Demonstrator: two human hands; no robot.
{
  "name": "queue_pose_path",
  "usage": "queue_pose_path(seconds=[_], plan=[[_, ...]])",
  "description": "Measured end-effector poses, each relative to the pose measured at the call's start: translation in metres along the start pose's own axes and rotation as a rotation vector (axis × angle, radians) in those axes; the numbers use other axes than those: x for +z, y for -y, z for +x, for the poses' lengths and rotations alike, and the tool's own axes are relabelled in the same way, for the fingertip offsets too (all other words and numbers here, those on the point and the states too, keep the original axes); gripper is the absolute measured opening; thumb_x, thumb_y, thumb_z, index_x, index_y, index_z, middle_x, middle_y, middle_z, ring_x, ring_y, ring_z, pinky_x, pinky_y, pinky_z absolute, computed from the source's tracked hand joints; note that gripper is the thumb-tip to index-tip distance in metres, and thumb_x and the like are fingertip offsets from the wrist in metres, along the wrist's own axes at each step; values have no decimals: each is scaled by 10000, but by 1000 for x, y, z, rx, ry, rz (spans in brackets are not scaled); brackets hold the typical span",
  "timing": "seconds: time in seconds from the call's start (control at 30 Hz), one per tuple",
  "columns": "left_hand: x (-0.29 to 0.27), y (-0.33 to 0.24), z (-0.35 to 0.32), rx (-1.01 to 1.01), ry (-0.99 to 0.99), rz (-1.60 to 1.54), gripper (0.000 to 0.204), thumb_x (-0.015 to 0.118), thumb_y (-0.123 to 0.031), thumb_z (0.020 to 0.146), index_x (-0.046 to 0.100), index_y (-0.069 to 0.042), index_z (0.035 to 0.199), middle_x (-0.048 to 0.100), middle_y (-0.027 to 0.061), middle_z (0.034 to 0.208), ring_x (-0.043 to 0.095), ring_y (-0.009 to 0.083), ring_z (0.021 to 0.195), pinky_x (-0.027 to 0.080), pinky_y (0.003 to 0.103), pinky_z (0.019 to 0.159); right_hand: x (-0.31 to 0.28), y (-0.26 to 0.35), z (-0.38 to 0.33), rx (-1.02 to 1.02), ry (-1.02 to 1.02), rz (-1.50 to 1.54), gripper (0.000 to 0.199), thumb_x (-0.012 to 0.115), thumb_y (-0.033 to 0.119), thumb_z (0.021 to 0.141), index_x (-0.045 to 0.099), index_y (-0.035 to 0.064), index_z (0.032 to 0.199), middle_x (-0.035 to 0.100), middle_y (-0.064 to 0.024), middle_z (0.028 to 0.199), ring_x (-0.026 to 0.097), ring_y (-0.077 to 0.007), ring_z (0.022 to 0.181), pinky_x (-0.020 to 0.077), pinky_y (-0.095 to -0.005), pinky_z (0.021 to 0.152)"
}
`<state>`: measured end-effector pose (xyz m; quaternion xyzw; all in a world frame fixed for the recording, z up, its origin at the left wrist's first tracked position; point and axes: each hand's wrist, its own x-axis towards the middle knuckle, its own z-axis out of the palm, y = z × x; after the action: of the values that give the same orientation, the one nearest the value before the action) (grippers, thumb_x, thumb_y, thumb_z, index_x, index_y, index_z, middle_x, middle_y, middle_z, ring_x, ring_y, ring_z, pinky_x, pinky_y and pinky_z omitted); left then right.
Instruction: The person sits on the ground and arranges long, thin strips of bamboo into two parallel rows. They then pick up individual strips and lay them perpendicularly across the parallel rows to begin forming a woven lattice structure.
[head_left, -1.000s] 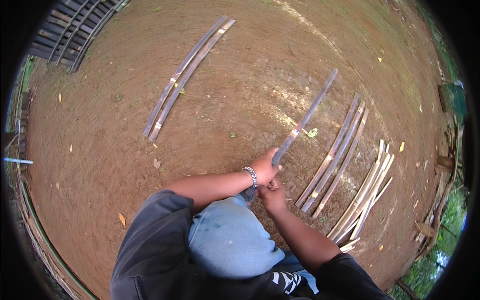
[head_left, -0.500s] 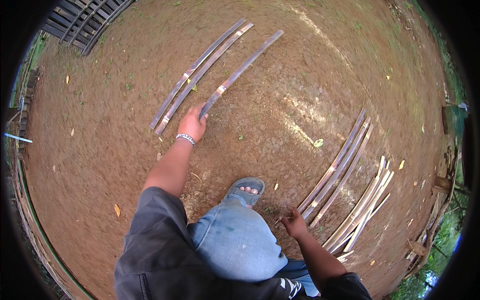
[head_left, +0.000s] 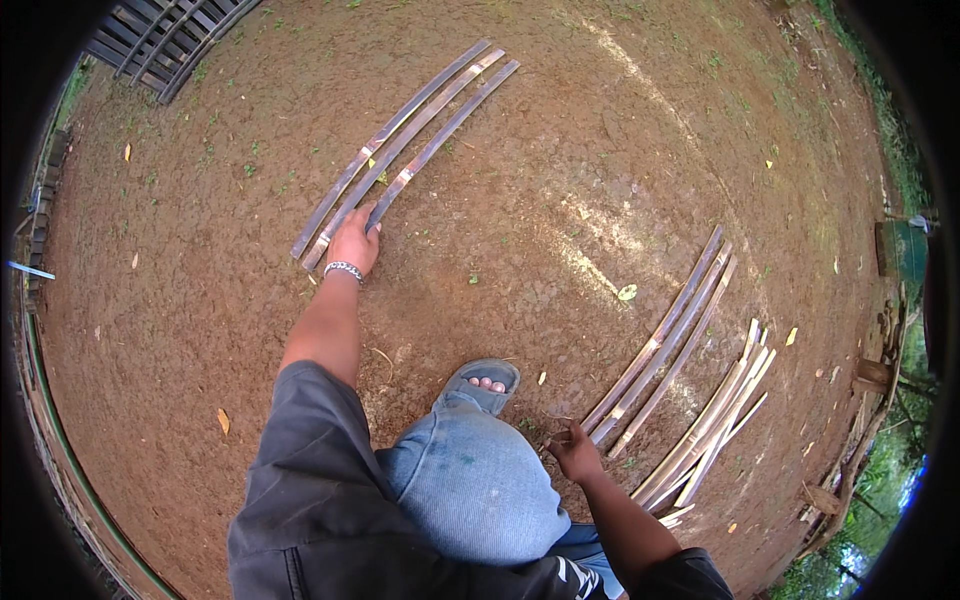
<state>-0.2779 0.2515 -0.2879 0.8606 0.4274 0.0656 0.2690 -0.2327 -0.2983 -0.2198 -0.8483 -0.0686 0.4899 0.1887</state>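
Head view, nearest point first: a bent knee in blue jeans (head_left: 470,480) fills the lower centre of the frame, with a grey sandal (head_left: 482,384) just above it. The right hand (head_left: 574,452) sits at lower centre-right, fingers curled loosely at the near ends of a group of three dark strips (head_left: 665,340); whether it grips one cannot be told. These strips run diagonally from lower left to upper right. Just to their right lies a pale strip bundle (head_left: 715,425) on the same axis. The left hand (head_left: 353,242), with a metal bracelet (head_left: 343,269) on the wrist, reaches to the upper left and closes on the near end of a long dark strip (head_left: 440,140). That strip points toward the top centre, parallel to and touching two more strips (head_left: 395,145) on its left. Bare brown dirt (head_left: 560,170) lies open between the two groups. A slatted panel (head_left: 165,40) occupies the top left edge.
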Motion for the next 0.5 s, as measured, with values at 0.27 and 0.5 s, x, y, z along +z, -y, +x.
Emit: queue_pose_path(seconds=[0.27,0.5], plan=[[13,1,-1,-103,-84,102,415,655,-190,914,618,-149,1326,614,181,1255,593,391,1170,488,468,1003,-11,-7,-2,21,-43,-97,688,773,376,849,496,93,1412,721,-164,1110,712,-330,1013,548,-400,895],[18,-4,1,-123,-169,270,384,656,-210,897,680,-193,1280,639,126,1209,590,329,1176,485,465,1000,-7,-44,3,87,-25,-145,731,771,389,843,479,79,1436,720,-160,1134,708,-328,1026,543,-404,911]])
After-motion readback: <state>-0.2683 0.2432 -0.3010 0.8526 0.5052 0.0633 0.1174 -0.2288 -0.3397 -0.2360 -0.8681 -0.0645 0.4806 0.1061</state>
